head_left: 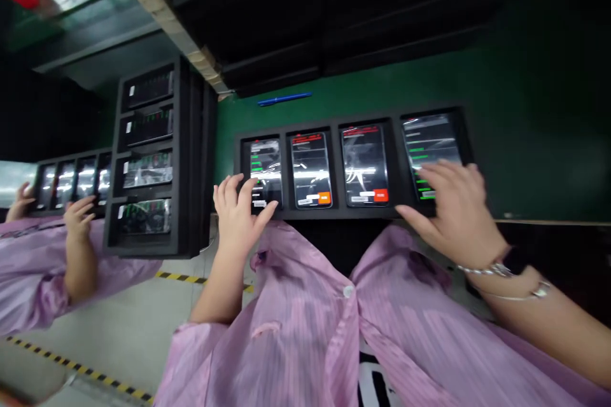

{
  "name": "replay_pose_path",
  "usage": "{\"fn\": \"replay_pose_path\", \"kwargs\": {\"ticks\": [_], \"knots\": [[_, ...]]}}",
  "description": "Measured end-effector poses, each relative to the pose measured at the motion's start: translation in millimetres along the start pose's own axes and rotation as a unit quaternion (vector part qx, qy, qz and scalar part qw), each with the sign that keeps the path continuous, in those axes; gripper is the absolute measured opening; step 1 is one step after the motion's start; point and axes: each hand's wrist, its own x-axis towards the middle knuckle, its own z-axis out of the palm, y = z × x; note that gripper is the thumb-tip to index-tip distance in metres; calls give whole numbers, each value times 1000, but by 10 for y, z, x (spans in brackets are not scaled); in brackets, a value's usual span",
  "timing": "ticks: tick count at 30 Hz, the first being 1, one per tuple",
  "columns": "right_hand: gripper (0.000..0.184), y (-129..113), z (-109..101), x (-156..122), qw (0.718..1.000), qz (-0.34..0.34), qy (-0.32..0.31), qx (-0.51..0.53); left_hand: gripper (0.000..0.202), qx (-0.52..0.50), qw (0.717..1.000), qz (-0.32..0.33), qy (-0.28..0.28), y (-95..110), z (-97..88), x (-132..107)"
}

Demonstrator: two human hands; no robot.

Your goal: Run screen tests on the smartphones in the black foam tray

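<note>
In front of me a black tray (335,203) lies on the green bench, with smartphones in its compartments, screens lit. My left hand (238,213) is at the tray's left end, fingers spread over the lower left corner of the leftmost phone (267,159). My right hand (451,206) reaches over the rightmost phone (429,133), fingers outstretched and covering its lower part; whether they touch the glass I cannot tell. Between the hands are two phones with red text at the top, the left one (310,165) with an orange button and the right one (363,159) with a red-orange button.
A blue pen (285,99) lies behind the tray. On the left stands a stack of black trays (176,159), the top one holding phones. Beyond it a co-worker's hand (79,213) is near another phone tray (71,159). Dark boxes or shelving (272,25) stand at the back.
</note>
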Motion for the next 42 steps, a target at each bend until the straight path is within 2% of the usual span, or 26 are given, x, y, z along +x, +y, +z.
{"fn": "replay_pose_path", "kwargs": {"ticks": [2, 4, 7, 9, 12, 15, 18, 20, 22, 26, 28, 30, 33, 37, 42], "knots": [[58, -149, 45, 243, 999, -39, 10, 24, 71, -50, 996, 65, 20, 216, 66, 222], [58, -276, 138, 472, 996, -67, 25, 48, 79, -77, 990, 118, 15, 441, 200, 433], [58, -374, 307, 688, 995, -73, 52, 42, 79, -70, 989, 131, 22, 656, 440, 640], [54, -379, 401, 735, 996, -72, 42, 24, 64, -62, 989, 135, 10, 692, 558, 693], [49, -349, 480, 735, 997, -78, 12, 19, 50, -53, 987, 149, 3, 670, 633, 696], [46, -341, 498, 742, 997, -73, 14, 28, 54, -45, 988, 147, 12, 662, 647, 694], [47, -358, 476, 771, 997, -61, 7, 38, 55, -44, 989, 138, -9, 676, 636, 717], [48, -343, 424, 774, 997, -55, -1, 47, 53, -54, 989, 138, -28, 649, 584, 723], [45, -265, 337, 739, 997, -50, 12, 51, 55, -71, 988, 133, -22, 547, 483, 699], [40, 92, 161, 549, 997, -10, 75, 15, 72, -86, 993, 66, 39, 107, 280, 547], [41, 279, 136, 442, 995, 24, 98, -11, 77, -78, 995, 32, 45, -118, 259, 452], [46, 393, 161, 370, 990, 51, 128, -34, 80, -61, 996, 18, 64, -255, 291, 375], [52, 412, 227, 354, 985, 62, 149, -64, 90, -40, 994, 20, 102, -280, 360, 334], [46, 360, 251, 414, 995, 58, 62, -50, 71, -23, 998, 42, 35, -215, 394, 398], [43, 384, 228, 443, 996, 59, 58, -23, 67, -41, 997, 56, 29, -234, 399, 456]]}}
